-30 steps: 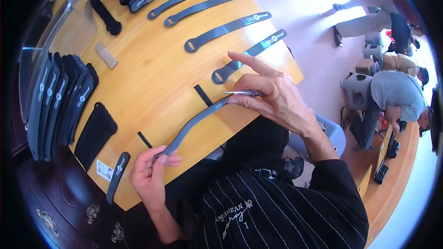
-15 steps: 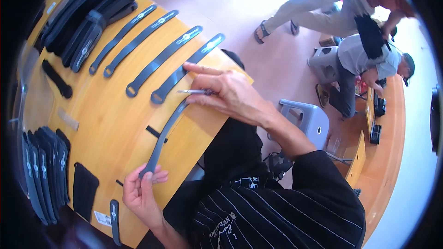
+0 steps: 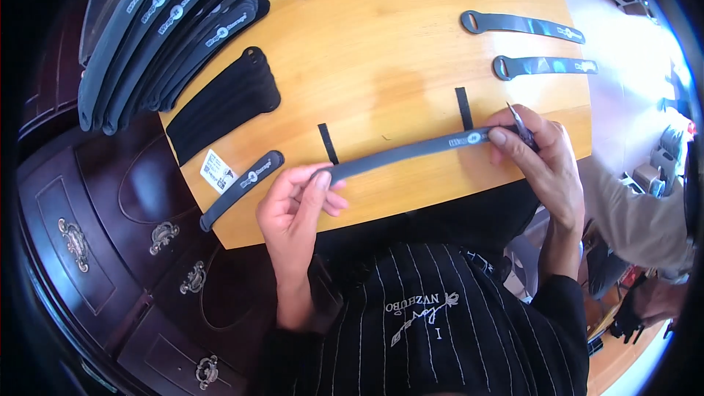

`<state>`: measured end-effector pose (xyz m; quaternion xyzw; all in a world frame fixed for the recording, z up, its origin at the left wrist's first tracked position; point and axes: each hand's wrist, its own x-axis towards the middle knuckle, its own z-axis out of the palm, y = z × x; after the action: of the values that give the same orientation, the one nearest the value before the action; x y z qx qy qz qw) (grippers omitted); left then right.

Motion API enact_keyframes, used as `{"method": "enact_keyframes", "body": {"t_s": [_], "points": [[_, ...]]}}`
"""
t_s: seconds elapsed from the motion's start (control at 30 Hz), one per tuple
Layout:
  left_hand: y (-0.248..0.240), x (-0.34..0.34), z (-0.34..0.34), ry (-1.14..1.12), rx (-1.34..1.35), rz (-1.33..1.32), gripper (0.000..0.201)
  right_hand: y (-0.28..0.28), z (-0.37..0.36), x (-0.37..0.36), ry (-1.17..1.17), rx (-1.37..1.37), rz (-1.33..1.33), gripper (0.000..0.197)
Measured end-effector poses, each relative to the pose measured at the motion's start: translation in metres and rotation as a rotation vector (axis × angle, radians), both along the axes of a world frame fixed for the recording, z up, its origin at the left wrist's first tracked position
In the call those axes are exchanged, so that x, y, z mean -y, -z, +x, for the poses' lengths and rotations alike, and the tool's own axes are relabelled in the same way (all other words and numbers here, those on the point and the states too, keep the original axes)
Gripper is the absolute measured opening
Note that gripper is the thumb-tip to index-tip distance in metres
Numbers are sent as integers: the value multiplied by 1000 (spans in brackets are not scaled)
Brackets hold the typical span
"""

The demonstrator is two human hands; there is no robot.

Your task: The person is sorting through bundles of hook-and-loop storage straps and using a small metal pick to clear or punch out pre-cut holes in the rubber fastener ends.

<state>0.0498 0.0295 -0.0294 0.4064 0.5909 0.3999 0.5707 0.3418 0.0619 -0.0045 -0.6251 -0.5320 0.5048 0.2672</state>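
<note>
A long dark grey strap (image 3: 411,155) with a pale printed mark is stretched between my hands, just above the near part of the table. My left hand (image 3: 293,209) pinches its rounded left end between thumb and fingers. At the other end, my right hand (image 3: 539,158) grips the strap between thumb and forefinger. A small pointed metal tool (image 3: 518,119) is also held in the right hand, tip up; its lower part is hidden by the fingers. Two short black strips, one on the left (image 3: 328,144) and one on the right (image 3: 463,108), lie on the table behind the strap.
Several grey straps with looped ends, one here (image 3: 524,26), are spaced out at the table's right. Thick stacks of grey straps (image 3: 158,37) and black straps (image 3: 224,106) sit at the left. A single strap (image 3: 242,189) overlaps a white label (image 3: 218,169). Beyond stands a dark drawer cabinet (image 3: 110,249).
My view has turned toward the table's left side. The strap now runs nearly level between my hands instead of steeply slanted. Both hands keep hold of it, the right still with the metal tool.
</note>
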Motion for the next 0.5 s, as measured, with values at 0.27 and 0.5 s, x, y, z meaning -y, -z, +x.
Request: {"method": "enact_keyframes", "body": {"t_s": [0.27,0.5], "points": [[1,-27,3,-101,-293,78,14,18,-15,-22,72,49,86,24],[9,-39,10,-122,-276,53,17,15,-11,-26,111,166,117,25]]}}
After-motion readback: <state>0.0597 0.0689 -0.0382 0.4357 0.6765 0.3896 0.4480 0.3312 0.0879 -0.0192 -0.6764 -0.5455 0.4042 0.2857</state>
